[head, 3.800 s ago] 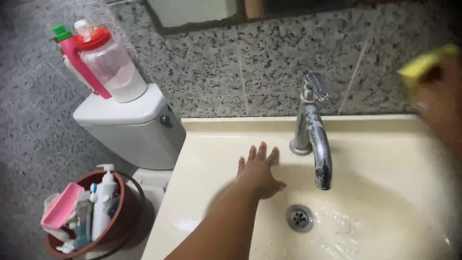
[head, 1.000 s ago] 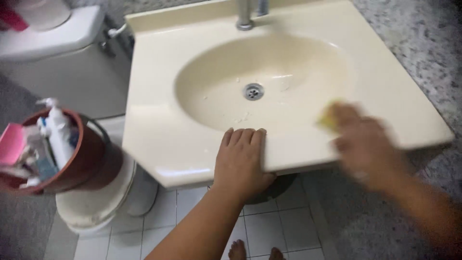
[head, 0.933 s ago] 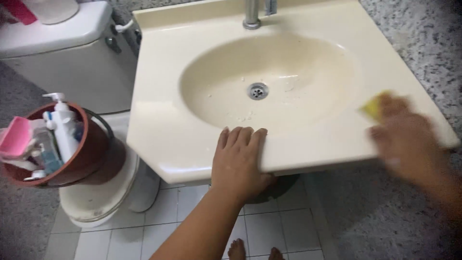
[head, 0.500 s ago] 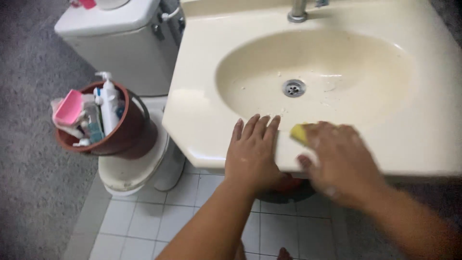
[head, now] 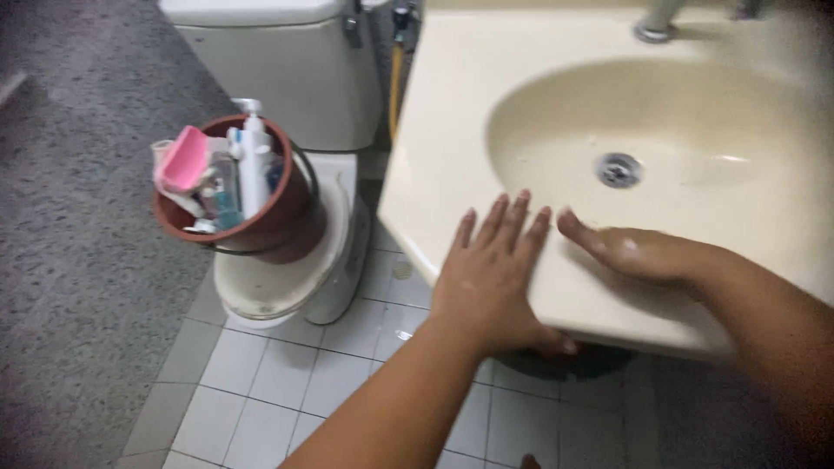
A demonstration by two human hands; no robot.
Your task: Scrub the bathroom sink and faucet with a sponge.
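From my remote feed: both hands meet on the front rim of the cream sink [head: 452,122]. My left hand [head: 489,278] lies flat on the rim, its fingers [head: 502,221] straight, slightly fanned and pointing toward the bowl, the thumb hooked under the edge. It holds nothing. My right hand [head: 638,252] rests palm down just beside it, fingertips almost touching the left's, fingers pressed together and glistening wet. Whether anything sits beneath that palm I cannot tell. The rim lies directly under both sets of fingers; the drain [head: 618,169] is past them in the wet bowl, and the tap base [head: 653,33] stands at the far edge. Left of the sink stands a toilet [head: 287,269], a reddish bucket [head: 282,204] on its closed lid holding a white pump bottle [head: 253,165] and a pink item [head: 182,159]. White floor tiles [head: 287,373] show below.
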